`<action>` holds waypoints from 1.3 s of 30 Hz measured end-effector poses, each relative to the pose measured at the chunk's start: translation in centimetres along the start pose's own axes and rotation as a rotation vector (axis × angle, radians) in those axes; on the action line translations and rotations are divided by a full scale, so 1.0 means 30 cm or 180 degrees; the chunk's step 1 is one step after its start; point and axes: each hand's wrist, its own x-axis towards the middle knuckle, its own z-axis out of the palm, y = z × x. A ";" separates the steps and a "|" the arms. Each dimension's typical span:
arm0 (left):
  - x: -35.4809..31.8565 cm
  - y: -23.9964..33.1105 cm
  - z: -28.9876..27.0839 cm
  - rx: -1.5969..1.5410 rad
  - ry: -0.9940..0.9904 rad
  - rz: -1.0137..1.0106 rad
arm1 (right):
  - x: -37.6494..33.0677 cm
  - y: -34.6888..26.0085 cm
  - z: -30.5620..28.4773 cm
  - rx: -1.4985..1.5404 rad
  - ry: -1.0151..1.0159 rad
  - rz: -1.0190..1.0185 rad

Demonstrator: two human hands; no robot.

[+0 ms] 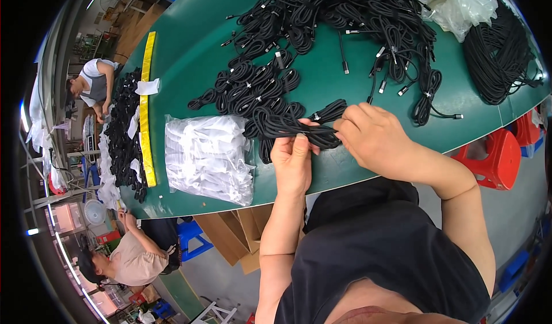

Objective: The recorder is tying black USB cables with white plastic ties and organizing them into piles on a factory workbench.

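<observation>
A coiled black cable bundle (282,124) lies across the fingers of my left hand (292,166), whose thumb presses on it from above. At the bundle's right end, the bent fingers of my right hand (376,140) pinch the black cable; the fingertips are partly hidden. Just beyond my hands sits a group of tied black cable coils (253,85), and one tied coil (330,111) lies right behind the held bundle. To the left of my left hand, a clear plastic bag (210,160) packed with white, thin folded pieces rests on the green table (190,65).
A large heap of black cables (351,5) with metal plugs covers the far table. Clear plastic (460,5) and a thick cable hank (497,54) are at far right. Red stools (494,160) stand beyond the edge. Two people work left, past a yellow strip (148,111).
</observation>
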 end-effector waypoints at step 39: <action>-0.100 0.058 -0.043 0.1789 -0.0810 0.1421 | 0.054 -0.080 -0.026 0.1740 -0.0596 0.0154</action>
